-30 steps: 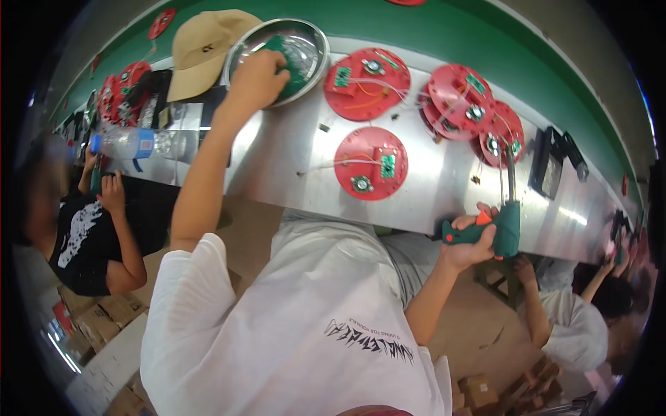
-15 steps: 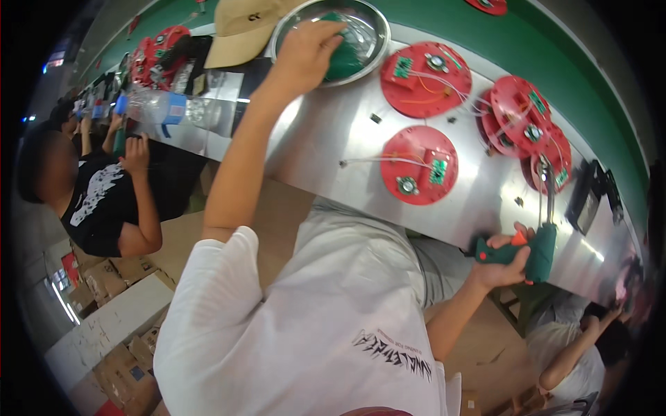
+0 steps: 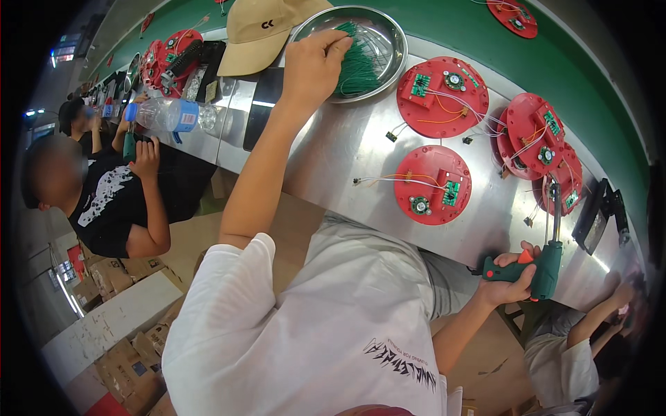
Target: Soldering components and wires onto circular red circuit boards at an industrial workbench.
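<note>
My left hand (image 3: 316,66) reaches over a round metal bowl (image 3: 400,59), its fingers pinched at the top of a bundle of thin green wires (image 3: 359,69). How many wires sit between the fingertips is hidden. In my right hand (image 3: 510,286), at the table's front edge, is a dark green soldering gun (image 3: 548,272) with an orange trigger and long metal tip pointing away from me. The tip ends near a stack of red discs (image 3: 531,132). Two more red discs, one far (image 3: 444,93) and one near (image 3: 431,191), lie between my hands, carrying small green circuit boards and loose leads.
A tan cap (image 3: 257,41) and a dark flat panel (image 3: 263,114) lie left of the bowl, beside a plastic bottle (image 3: 163,114). Black parts (image 3: 600,215) lie at the right. People sit to the left (image 3: 111,194) and right (image 3: 565,353) along the metal table (image 3: 326,163).
The whole view has shifted, so things sit slightly lower and further right. My left hand stays over the bowl, with the green wires now more exposed. The soldering gun stays in my right hand.
</note>
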`<state>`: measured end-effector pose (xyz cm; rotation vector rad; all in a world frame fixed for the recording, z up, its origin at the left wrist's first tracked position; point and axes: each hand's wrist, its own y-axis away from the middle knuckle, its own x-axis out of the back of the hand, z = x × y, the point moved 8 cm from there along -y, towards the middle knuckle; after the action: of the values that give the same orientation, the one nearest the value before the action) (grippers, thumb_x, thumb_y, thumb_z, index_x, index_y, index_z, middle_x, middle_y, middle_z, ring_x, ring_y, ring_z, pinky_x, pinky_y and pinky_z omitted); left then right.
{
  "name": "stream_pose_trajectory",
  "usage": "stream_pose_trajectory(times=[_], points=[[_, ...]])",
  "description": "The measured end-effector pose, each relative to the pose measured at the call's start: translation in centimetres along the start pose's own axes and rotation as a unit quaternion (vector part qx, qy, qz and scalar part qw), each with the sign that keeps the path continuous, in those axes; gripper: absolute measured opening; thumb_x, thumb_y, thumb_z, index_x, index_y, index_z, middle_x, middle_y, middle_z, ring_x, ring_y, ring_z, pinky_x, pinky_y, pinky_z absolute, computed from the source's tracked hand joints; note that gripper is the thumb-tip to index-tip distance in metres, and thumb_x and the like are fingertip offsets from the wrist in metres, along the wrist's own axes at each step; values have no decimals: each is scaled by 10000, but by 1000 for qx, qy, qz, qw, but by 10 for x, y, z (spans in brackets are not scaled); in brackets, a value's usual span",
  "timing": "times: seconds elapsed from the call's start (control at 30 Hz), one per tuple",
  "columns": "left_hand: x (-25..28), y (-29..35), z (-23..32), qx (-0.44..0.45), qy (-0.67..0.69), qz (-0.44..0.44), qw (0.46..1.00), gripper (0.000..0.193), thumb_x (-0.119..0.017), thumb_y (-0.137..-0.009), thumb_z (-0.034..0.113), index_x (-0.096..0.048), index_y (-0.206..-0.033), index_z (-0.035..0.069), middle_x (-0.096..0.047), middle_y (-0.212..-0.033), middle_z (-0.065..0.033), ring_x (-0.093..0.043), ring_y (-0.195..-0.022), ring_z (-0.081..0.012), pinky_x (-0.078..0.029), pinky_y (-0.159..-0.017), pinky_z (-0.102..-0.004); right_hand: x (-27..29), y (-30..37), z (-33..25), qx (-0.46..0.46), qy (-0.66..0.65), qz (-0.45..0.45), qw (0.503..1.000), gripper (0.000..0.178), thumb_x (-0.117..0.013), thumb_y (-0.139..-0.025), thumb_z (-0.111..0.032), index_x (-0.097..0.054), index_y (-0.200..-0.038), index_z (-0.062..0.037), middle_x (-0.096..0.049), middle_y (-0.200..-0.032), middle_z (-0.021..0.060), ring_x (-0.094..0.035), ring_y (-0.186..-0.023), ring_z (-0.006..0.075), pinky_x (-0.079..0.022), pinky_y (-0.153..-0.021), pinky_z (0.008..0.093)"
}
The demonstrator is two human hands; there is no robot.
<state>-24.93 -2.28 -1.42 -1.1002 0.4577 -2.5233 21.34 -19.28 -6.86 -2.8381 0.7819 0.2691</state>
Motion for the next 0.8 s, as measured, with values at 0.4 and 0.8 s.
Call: stream_pose_trajectory(times=[0.4, 0.8], points=[[7, 8, 22, -73, -56, 39, 995, 219, -631, -922, 168, -725, -1036, 5, -719, -941, -165, -676, -783, -323, -516, -726, -383, 2, 1, -3, 13, -2, -2, 1000, 446, -529, -975, -286, -506, -1210, 92, -649, -997, 202, -539, -505, 135, -427, -438, 253], [11, 7, 45, 52, 40, 20, 998, 92, -604, -910, 16, -612, -991, -26, -691, -784, -142, -682, -726, -173, -515, -675, -233, 7, 1, 3, -10, -13, -11, 1000, 465, -518, -977, -303, -507, -1233, 86, -665, -971, 190, -539, -531, 138, -431, -458, 252]])
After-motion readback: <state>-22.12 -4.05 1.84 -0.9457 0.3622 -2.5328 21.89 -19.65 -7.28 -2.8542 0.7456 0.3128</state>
